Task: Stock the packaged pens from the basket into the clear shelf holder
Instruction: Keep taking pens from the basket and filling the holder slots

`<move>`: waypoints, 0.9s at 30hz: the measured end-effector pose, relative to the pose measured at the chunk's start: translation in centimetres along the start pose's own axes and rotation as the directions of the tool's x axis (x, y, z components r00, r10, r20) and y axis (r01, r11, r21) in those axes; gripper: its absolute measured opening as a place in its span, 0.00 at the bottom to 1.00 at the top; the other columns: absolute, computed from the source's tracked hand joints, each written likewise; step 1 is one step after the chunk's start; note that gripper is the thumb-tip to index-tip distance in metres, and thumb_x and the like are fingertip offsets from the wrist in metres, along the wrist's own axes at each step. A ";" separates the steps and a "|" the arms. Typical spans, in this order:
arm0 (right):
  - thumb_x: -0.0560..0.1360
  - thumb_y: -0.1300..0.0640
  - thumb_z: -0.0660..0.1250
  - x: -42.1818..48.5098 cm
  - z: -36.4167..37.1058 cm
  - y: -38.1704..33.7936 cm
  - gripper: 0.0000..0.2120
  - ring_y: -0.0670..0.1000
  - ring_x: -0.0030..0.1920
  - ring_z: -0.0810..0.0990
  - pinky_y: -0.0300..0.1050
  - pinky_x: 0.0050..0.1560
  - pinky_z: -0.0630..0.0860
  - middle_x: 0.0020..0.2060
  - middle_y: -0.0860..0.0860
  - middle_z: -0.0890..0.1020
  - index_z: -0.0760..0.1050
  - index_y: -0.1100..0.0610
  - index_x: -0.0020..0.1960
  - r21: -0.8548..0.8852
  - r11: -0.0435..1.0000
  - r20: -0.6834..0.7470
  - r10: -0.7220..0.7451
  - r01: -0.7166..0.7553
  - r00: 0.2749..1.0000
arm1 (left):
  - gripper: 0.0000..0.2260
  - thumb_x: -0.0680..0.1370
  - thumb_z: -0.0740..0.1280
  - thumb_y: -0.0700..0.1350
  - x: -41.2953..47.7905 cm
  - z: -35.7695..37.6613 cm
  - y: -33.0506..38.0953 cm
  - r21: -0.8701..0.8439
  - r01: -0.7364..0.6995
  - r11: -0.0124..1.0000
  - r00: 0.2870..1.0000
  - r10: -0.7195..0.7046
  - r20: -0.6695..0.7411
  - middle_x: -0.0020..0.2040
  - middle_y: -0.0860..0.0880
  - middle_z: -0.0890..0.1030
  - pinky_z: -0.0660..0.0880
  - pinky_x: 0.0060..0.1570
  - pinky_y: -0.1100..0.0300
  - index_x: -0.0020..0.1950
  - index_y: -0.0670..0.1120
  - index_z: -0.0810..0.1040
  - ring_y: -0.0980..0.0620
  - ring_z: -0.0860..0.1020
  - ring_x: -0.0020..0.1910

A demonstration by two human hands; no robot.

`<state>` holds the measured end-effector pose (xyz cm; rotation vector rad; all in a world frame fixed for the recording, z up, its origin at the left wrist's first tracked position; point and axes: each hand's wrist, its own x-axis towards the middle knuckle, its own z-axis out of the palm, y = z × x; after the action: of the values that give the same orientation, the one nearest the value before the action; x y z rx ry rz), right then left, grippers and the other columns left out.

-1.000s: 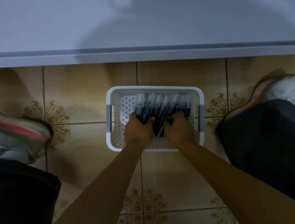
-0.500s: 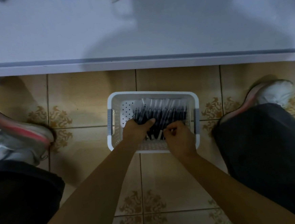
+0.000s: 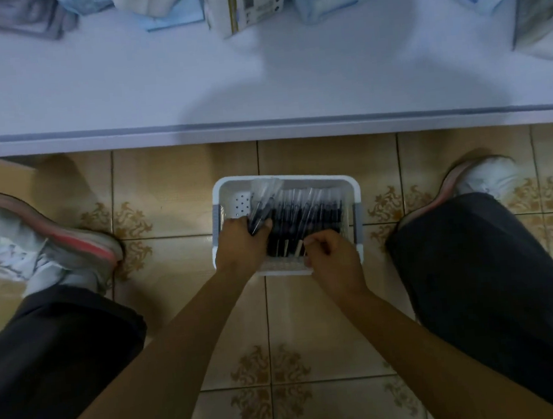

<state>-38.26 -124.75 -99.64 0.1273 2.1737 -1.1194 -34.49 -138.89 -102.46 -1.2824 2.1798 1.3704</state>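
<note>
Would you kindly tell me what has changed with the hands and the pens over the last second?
The left hand now grips a bunch of packaged pens and has tilted it up from the pile. The right hand has drawn back toward the near rim of the basket, fingers curled; whether it pinches anything is unclear. The basket and remaining pens stayed put.

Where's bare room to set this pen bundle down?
The white shelf is bare in a band between its front edge and the boxed packages along the back. Tan floor tiles lie free between the white plastic basket and each pale shoe. The basket is crowded with packaged pens, left hand and right hand.
</note>
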 end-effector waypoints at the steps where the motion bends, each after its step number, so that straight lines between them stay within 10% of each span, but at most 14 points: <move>1: 0.81 0.54 0.60 -1.1 -0.3 -0.9 0.11 0.54 0.38 0.78 0.44 0.39 0.78 0.38 0.59 0.79 0.74 0.60 0.45 0.090 0.995 -0.027 0.052 -0.049 0.998 | 0.11 0.80 0.64 0.49 -1.3 -0.5 1.0 -0.007 -0.021 1.000 0.999 0.021 0.025 0.40 0.46 0.79 0.73 0.39 0.59 0.45 0.43 0.77 0.47 0.78 0.41; 4: 0.77 0.39 0.59 -4.1 -2.0 -4.0 0.23 0.51 0.43 0.80 0.39 0.40 0.76 0.44 0.55 0.82 0.77 0.58 0.55 0.411 0.885 0.093 0.195 -0.216 0.976 | 0.12 0.81 0.61 0.49 -5.5 -2.7 4.2 -0.322 0.047 0.945 0.974 0.029 0.226 0.36 0.50 0.80 0.75 0.40 0.56 0.42 0.45 0.77 0.52 0.79 0.36; 7: 0.66 0.29 0.63 -6.8 -4.1 -7.2 0.36 0.61 0.53 0.81 0.55 0.53 0.78 0.54 0.60 0.82 0.77 0.56 0.61 0.488 0.841 0.331 0.072 -0.236 0.941 | 0.12 0.80 0.62 0.46 -10.0 -5.6 7.3 -0.526 0.214 0.823 0.827 0.134 0.546 0.30 0.48 0.77 0.75 0.35 0.56 0.39 0.43 0.75 0.51 0.76 0.30; 11: 0.66 0.41 0.71 -10.4 -8.0 -13.5 0.19 0.70 0.55 0.77 0.70 0.56 0.72 0.50 0.56 0.84 0.83 0.55 0.48 0.469 0.863 0.472 -0.064 -0.189 0.879 | 0.05 0.78 0.65 0.42 -15.1 -9.3 11.6 -0.434 0.196 0.879 0.646 0.217 0.732 0.33 0.47 0.75 0.72 0.28 0.62 0.44 0.43 0.74 0.54 0.74 0.28; 15: 0.77 0.56 0.66 -14.7 -11.0 -21.1 0.08 0.48 0.28 0.80 0.40 0.24 0.74 0.46 0.57 0.84 0.79 0.57 0.42 0.476 0.877 0.433 -0.168 -0.067 0.886 | 0.17 0.76 0.66 0.56 -19.3 -13.8 16.2 -0.613 0.233 0.755 0.697 0.310 0.647 0.38 0.46 0.81 0.75 0.33 0.61 0.50 0.43 0.79 0.53 0.77 0.32; 18: 0.77 0.59 0.66 -17.3 -12.6 -26.2 0.03 0.53 0.40 0.84 0.48 0.41 0.81 0.42 0.58 0.84 0.77 0.59 0.45 0.567 0.812 0.252 -0.333 0.140 0.909 | 0.37 0.73 0.53 0.71 -21.6 -16.7 19.0 -0.786 0.403 0.469 0.769 0.292 0.569 0.50 0.41 0.82 0.77 0.52 0.50 0.59 0.41 0.80 0.45 0.81 0.47; 22: 0.77 0.66 0.63 -20.3 -14.3 -32.3 0.10 0.57 0.46 0.85 0.49 0.50 0.80 0.39 0.58 0.85 0.79 0.57 0.41 0.678 0.648 0.069 -0.528 0.348 0.846 | 0.36 0.77 0.49 0.68 -24.3 -19.6 24.3 -0.913 0.409 0.011 0.885 0.239 0.399 0.58 0.38 0.81 0.70 0.64 0.49 0.63 0.39 0.77 0.42 0.78 0.60; 27: 0.76 0.67 0.64 -23.2 -17.2 -37.7 0.09 0.55 0.44 0.85 0.44 0.47 0.81 0.38 0.58 0.85 0.78 0.57 0.40 0.606 0.594 -0.004 -0.663 0.529 0.749 | 0.32 0.79 0.50 0.65 -26.8 -22.4 30.2 -0.947 0.317 0.050 0.883 0.349 0.314 0.56 0.41 0.82 0.69 0.66 0.50 0.53 0.41 0.84 0.44 0.79 0.59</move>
<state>-43.62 -130.55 -52.80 -0.5044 1.6170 -2.0609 -38.01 -137.96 -56.44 -0.8691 0.5193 3.0549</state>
